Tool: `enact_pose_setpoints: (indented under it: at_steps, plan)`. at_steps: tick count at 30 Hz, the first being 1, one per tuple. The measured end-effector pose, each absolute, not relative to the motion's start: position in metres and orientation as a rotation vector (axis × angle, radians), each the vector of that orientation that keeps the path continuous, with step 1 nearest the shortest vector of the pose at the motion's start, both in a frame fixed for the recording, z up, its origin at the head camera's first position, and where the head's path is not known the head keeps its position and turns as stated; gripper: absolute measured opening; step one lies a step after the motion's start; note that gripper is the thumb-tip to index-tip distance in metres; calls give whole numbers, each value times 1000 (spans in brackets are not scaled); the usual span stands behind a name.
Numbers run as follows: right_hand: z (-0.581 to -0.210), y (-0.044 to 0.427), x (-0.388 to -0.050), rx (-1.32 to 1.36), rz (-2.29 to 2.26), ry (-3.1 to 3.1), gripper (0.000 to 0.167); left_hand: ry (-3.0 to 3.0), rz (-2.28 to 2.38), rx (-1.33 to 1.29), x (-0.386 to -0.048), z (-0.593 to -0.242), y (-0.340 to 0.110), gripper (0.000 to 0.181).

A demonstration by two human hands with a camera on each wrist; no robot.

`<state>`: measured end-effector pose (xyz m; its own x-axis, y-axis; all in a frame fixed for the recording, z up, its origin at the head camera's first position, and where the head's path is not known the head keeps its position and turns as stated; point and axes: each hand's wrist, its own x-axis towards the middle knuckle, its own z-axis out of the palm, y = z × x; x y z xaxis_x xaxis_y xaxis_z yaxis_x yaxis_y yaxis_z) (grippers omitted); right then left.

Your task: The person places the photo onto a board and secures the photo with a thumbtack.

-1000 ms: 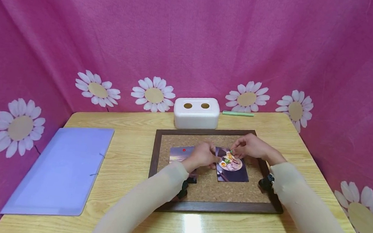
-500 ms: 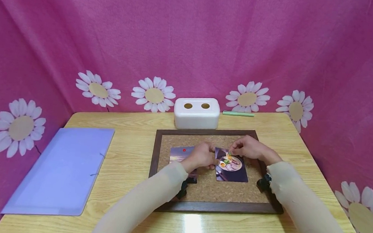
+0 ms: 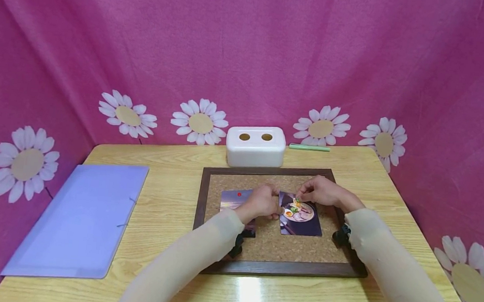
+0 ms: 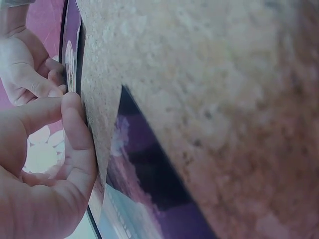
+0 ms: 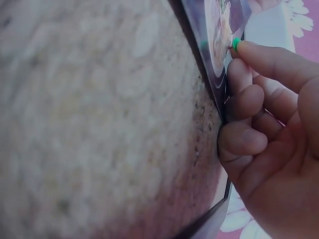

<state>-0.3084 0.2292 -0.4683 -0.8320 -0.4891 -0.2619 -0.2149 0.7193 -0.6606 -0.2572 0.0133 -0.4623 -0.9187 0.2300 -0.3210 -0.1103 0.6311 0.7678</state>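
Note:
A photo of a noodle bowl [image 3: 304, 226] lies on the framed corkboard [image 3: 298, 251], right of its middle. My left hand [image 3: 262, 201] pinches the photo's left edge between thumb and finger. At the photo's top, my right hand [image 3: 324, 190] pinches a green push pin [image 5: 236, 44]; in the right wrist view its point is at the photo's surface, but how deep it sits is hidden. A second photo, of a purple sky [image 3: 229, 199], is on the board's left with a red push pin [image 3: 239, 194] at its top. My left forearm covers part of it.
Behind the board stands a white box with two round holes [image 3: 254, 154]. A green pen [image 3: 309, 148] lies to its right. On the left of the table is a lilac folder [image 3: 80, 218]. Pink curtains with daisies surround the table's back and sides.
The noodle-bowl photo has shifted slightly left, and my right hand with the green push pin has moved slightly left too. My left hand keeps its pinch on the photo's edge.

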Motion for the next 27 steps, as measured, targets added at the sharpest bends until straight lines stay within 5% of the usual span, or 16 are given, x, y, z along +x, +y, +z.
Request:
enact_pose_setpoints:
  at_steps: [4,27]
  plan:
    - [-467,228,-310,-528,-895,2482,11,2463,1188,107,-258,-461,13,62]
    - [-463,220,-310,-389,-907,2494,8,2416,1238,139,-255,-459,11,55]
